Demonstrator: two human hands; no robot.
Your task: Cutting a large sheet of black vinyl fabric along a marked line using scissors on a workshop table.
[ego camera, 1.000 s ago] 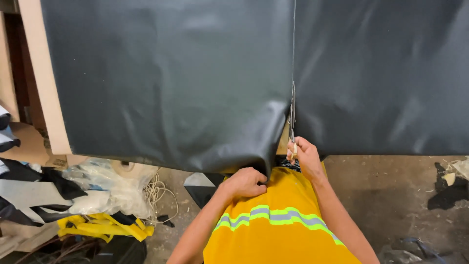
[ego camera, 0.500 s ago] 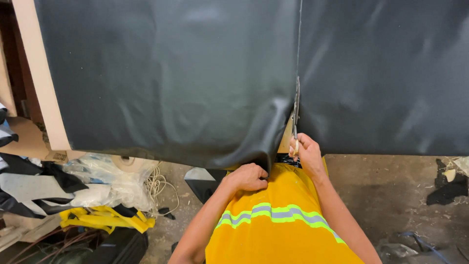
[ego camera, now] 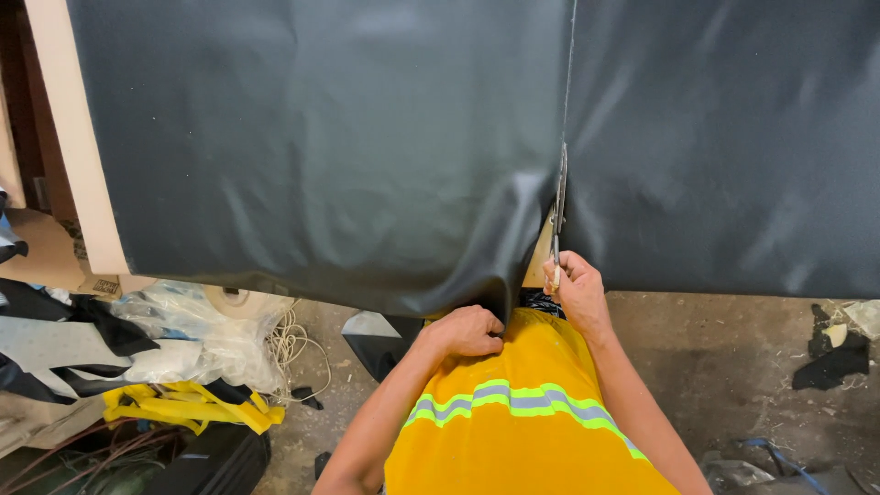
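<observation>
The right hand (ego camera: 576,291) closes its grip on scissors (ego camera: 560,213), blades lying in the cut of the dark sheet (ego camera: 367,147) on the bench. The left hand (ego camera: 467,332) is fisted on the sheet's hanging edge beside the slit.

Dark sheet (ego camera: 321,156) covers table, bare floor (ego camera: 733,367) right, scrap pile (ego camera: 137,367) left

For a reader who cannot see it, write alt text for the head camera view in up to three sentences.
A person's right hand works scissors up through a large dark sheet spread over a table, while the left hand grips the sheet's hanging cut edge. Fabric scraps and a coil of cord lie on the floor at the left.
</observation>
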